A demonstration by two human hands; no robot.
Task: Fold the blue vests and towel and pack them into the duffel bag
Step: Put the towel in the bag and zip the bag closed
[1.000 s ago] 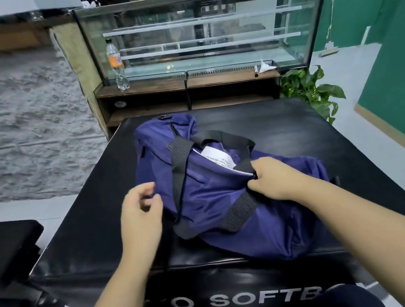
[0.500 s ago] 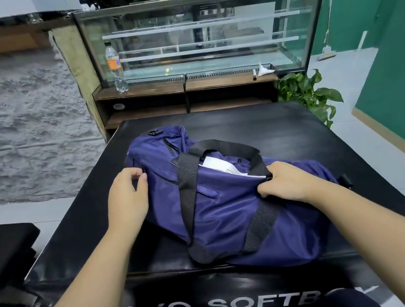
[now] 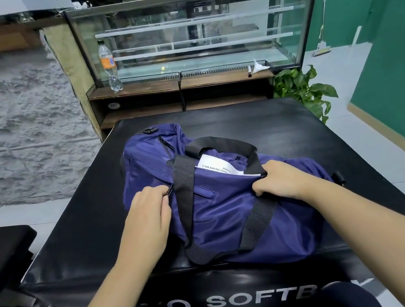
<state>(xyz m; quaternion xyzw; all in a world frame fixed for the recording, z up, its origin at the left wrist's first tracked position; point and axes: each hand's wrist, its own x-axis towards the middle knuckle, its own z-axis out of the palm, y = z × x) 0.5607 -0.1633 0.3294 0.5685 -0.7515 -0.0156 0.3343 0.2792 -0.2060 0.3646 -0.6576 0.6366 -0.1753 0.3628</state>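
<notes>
The blue duffel bag (image 3: 218, 202) is lying on the black padded box (image 3: 295, 120), and the zipping or unzipping step is in hand. The left hand (image 3: 150, 211) is pinching what looks like a zipper pull (image 3: 170, 190) at the bag's left side; the right hand (image 3: 281, 181) is gripping fabric by the opening, steadying it. Next comes a steady pull along the zip. A white tag (image 3: 221, 167) inside is partly reading "BAG IS"; the box front, below the bag, is showing "SOFTB".

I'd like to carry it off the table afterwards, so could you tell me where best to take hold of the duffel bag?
Grip the two black webbing handles together at their tops, coming from straight above. They arch over the middle of the duffel bag, so the soft body should hang level; the fabric itself would likely just bunch.
</notes>
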